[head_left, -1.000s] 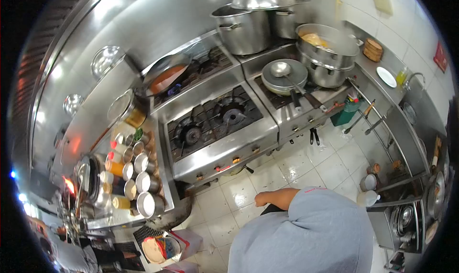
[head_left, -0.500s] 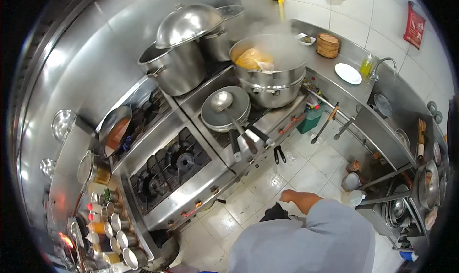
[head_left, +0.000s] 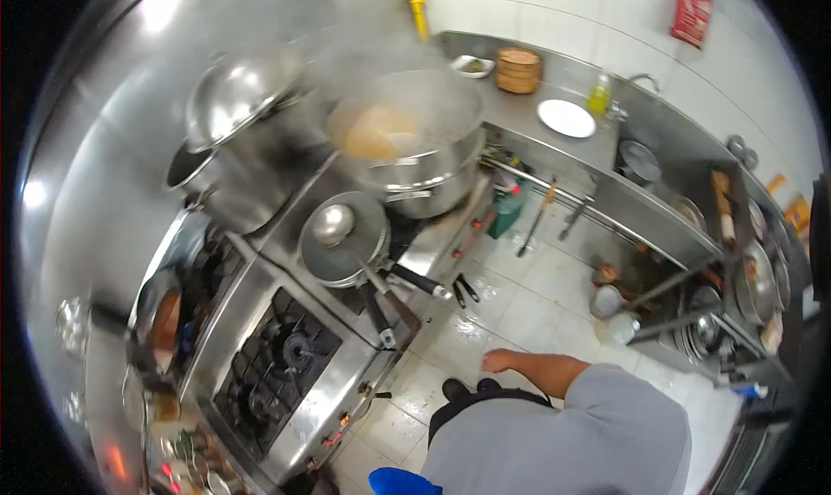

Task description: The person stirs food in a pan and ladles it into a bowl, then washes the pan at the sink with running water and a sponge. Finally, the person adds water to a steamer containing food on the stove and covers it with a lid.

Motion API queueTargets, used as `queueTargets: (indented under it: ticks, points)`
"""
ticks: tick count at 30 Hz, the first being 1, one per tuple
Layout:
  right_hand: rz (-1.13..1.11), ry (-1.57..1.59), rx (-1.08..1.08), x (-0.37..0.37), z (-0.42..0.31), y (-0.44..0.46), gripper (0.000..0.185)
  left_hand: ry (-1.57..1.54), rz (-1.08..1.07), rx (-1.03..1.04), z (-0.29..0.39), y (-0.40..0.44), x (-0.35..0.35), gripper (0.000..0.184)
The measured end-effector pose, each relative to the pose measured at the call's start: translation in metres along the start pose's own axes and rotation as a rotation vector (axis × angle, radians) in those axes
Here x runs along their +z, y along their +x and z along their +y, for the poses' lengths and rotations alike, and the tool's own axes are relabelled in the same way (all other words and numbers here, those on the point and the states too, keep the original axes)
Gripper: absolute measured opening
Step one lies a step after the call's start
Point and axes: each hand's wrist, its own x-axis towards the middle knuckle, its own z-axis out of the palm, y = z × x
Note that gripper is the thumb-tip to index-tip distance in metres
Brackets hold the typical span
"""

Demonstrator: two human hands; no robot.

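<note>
My right hand [head_left: 499,361] hangs low in front of my body, over the tiled floor; its fingers look curled, and what they hold, if anything, is too small to make out. My left hand is out of view. Closest to me on the stove are two stacked pans [head_left: 313,239] with a ladle [head_left: 334,226] lying on top. Behind them stands a large steaming pot [head_left: 433,170] with something yellowish inside.
A tall pot [head_left: 247,183] has a domed lid tilted on it. Gas burners [head_left: 294,348] lie at left. A white plate [head_left: 567,118] and bamboo steamer [head_left: 518,70] stand on the counter near the sink [head_left: 671,170]. A blue object [head_left: 402,482] shows at the bottom edge.
The view has turned right, so the stove and pots have shifted left and the sink is nearer the middle. My shoes and a blue object have come into view. My right hand stays low.
</note>
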Motion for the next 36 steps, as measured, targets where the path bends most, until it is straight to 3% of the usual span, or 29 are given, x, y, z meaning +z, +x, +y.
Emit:
queueTargets:
  ticks: [3, 6, 7, 9, 11, 13, 17, 19, 21, 23, 25, 26, 29, 31, 32, 33, 34, 36]
  points:
    - [0.060, 0.116, 0.056, -0.048, -0.022, -0.023, 0.035, 0.023, -0.150, 0.066, 0.011, 0.045, -0.015, 0.041]
    - [0.269, 0.399, 0.167, -0.072, 0.003, -0.058, 0.033, 0.067, -0.311, 0.130, 0.036, 0.087, -0.022, 0.043]
    - [0.312, 0.240, 0.214, -0.073, 0.026, -0.059, 0.032, 0.074, -0.350, 0.134, 0.045, 0.094, -0.018, 0.043]
    - [0.517, -0.095, 0.124, -0.016, 0.143, -0.022, 0.031, 0.078, -0.418, 0.148, 0.064, 0.108, -0.009, 0.044]
    - [0.271, 0.200, 0.614, -0.040, 0.124, -0.078, 0.030, 0.086, -0.470, 0.150, 0.086, 0.122, -0.001, 0.045]
    - [0.038, 0.182, 0.710, -0.036, 0.143, -0.100, 0.031, 0.091, -0.511, 0.152, 0.112, 0.131, 0.008, 0.046]
    - [-0.260, 0.204, 0.584, 0.012, 0.244, -0.065, 0.030, 0.092, -0.545, 0.117, 0.173, 0.142, 0.036, 0.048]
    - [-0.039, -0.202, 0.110, -0.061, 0.229, -0.078, 0.029, 0.046, -0.519, 0.046, 0.213, 0.130, 0.056, 0.049]
    - [-0.025, 0.142, 0.381, -0.125, 0.215, -0.073, 0.031, -0.016, -0.492, -0.038, 0.244, 0.112, 0.066, 0.050]
    - [-0.188, 0.147, 0.233, -0.189, 0.218, -0.072, 0.041, -0.095, -0.475, -0.127, 0.272, 0.082, 0.068, 0.051]
    - [-0.179, 0.471, 0.333, -0.262, 0.202, -0.086, 0.046, -0.174, -0.481, -0.194, 0.299, 0.056, 0.066, 0.052]
    - [-0.230, 0.474, 0.282, -0.300, 0.198, -0.093, 0.049, -0.213, -0.490, -0.212, 0.313, 0.046, 0.064, 0.052]
    - [-0.307, 0.504, 0.202, -0.410, 0.174, -0.117, 0.045, -0.345, -0.536, -0.211, 0.356, 0.025, 0.040, 0.054]
    - [-0.258, 0.382, 0.147, -0.490, 0.136, -0.136, 0.039, -0.499, -0.494, -0.094, 0.385, 0.023, 0.019, 0.055]
    - [-0.192, 0.361, 0.023, -0.517, 0.136, -0.131, 0.037, -0.609, -0.436, 0.011, 0.397, 0.026, 0.007, 0.055]
    - [-0.091, 0.261, -0.135, -0.557, 0.112, -0.144, 0.040, -0.745, -0.356, 0.135, 0.409, 0.034, -0.002, 0.053]
    - [0.091, 0.268, 0.018, -0.589, 0.074, -0.158, 0.041, -0.874, -0.288, 0.270, 0.421, 0.042, -0.011, 0.051]
    - [0.364, 0.281, -0.195, -0.639, 0.068, -0.152, 0.038, -1.006, -0.015, 0.337, 0.464, 0.062, -0.024, 0.048]
